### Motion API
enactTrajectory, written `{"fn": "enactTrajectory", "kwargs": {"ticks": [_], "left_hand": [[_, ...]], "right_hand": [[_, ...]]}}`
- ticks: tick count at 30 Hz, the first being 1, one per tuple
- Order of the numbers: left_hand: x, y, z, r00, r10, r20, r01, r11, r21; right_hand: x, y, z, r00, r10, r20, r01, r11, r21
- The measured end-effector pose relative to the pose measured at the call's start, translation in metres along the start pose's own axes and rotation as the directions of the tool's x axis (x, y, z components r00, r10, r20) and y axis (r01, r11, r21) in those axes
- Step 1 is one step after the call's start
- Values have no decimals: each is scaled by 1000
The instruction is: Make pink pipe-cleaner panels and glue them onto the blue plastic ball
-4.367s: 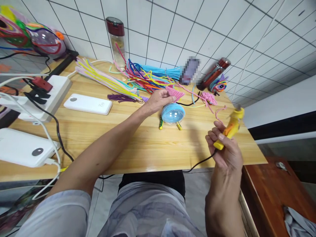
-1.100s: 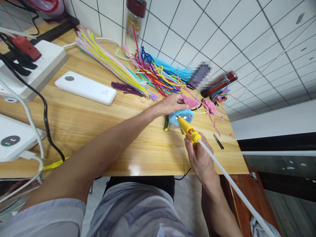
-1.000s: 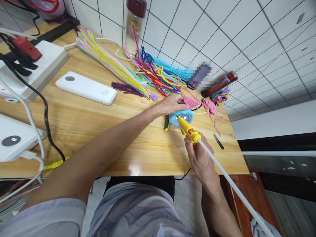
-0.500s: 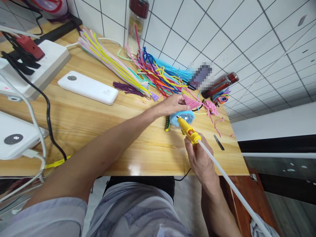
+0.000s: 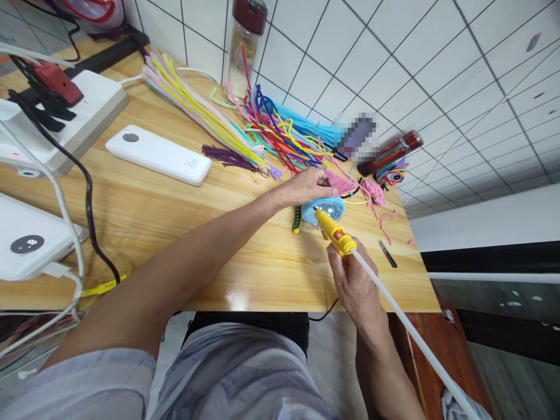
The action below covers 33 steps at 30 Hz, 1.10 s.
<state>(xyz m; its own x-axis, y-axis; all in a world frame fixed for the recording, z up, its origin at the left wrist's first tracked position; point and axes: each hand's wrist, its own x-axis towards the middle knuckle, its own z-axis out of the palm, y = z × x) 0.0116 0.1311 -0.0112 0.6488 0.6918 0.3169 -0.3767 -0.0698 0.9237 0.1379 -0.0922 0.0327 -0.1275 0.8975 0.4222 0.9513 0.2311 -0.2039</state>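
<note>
My right hand [image 5: 356, 280] is wrapped round a yellow hot glue gun [image 5: 335, 230] with a long white glue stick running out of its back. The gun's nozzle points at the rim of a round piece [image 5: 335, 208], light blue and fuzzy at the edge with a clear, shiny middle; whether they touch I cannot tell. Just beyond it, my left hand [image 5: 306, 185] pinches a pink ribbed piece [image 5: 341, 182] that looks made of pipe cleaners. Its fingertips are partly hidden. A green and yellow tool handle [image 5: 297, 219] lies beside the round piece.
Bundles of coloured pipe cleaners [image 5: 201, 111] lie along the tiled wall, by a glass bottle [image 5: 242, 58]. A small black cutter [image 5: 387, 254] sits at right. White power banks [image 5: 160, 156], a power strip [image 5: 94, 111] and cables fill the left side.
The view shifts very slightly. Both hands, the glue gun and the pieces keep nearly the same places.
</note>
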Motion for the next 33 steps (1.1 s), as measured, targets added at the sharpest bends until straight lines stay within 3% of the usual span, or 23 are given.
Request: {"fn": "enactTrajectory", "kwargs": {"ticks": [9, 17, 23, 33], "left_hand": [[2, -6, 0, 1000, 16, -12, -15, 1000, 13], [3, -5, -1, 1000, 20, 6, -20, 1000, 10], [3, -5, 0, 1000, 12, 3, -12, 1000, -18], [3, -3, -1, 999, 28, 36, -28, 1000, -14]], "right_hand": [[0, 1, 0, 998, 40, -55, -40, 999, -1], [0, 1, 0, 1000, 10, 13, -10, 1000, 4], [1, 0, -2, 997, 45, -62, -46, 999, -13], [0, 1, 3, 1000, -7, -17, 7, 1000, -3]]}}
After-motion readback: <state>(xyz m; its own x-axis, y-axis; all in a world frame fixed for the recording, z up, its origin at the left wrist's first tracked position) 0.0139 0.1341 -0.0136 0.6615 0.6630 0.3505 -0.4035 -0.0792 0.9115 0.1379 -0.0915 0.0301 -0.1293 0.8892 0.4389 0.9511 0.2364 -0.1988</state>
